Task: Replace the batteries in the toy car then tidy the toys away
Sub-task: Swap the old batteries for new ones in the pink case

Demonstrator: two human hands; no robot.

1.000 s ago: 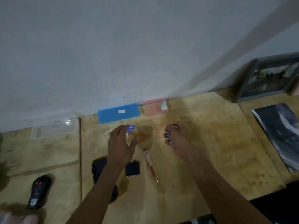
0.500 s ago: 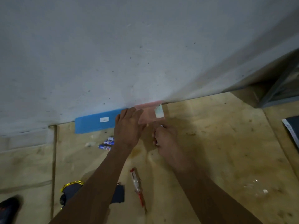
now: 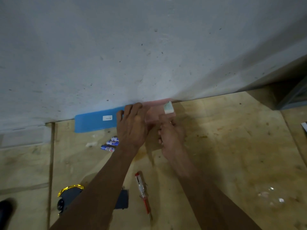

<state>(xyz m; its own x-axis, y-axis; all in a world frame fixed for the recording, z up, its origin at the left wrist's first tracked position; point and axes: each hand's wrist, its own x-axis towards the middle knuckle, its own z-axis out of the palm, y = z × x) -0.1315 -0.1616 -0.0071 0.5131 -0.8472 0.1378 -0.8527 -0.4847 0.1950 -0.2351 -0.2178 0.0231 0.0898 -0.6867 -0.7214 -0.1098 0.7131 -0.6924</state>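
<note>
Plywood bench against wall. Pink box (image 3: 153,112) lies at both hands' fingertips; left hand (image 3: 132,128) spread over its left end, right hand (image 3: 172,135) curled, contents unclear.

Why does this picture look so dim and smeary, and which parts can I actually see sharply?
Head view: dim light, grainy throughout; the right hand and its forearm are smeared by motion blur; the left hand on the pink box is sharper; the batteries and red screwdriver read clearly; wide-angle bending curves the wall's base; small glints show on the wooden floor at lower right.
</note>
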